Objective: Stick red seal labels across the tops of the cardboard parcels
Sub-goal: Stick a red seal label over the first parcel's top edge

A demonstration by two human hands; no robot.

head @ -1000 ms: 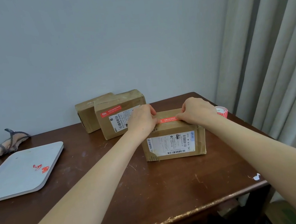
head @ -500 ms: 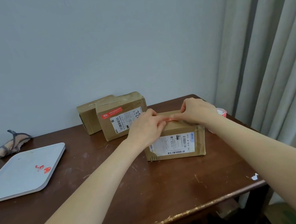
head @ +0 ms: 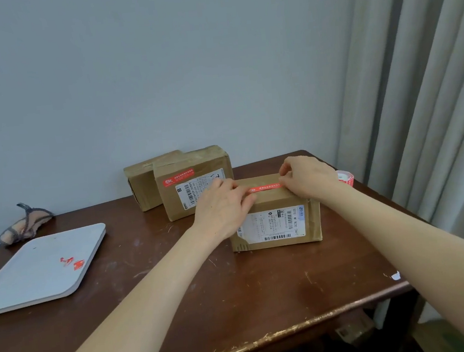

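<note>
Red seal label lies across top of near parcel, close to front edge. Right hand pinches right end between thumb and forefinger. Left hand covers left end, fingers bent (pressing or pinching, cannot tell). To do well: hold strip taut and straight, rub down from one end to other, avoid wrinkles. Hidden: both label ends under fingers; label roll partly behind right wrist; print unreadable.

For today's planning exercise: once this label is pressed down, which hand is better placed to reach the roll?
Probably the right. Both hands touch the label, but the roll sits just beyond the right hand; the left hand would have to cross the parcel.
</note>
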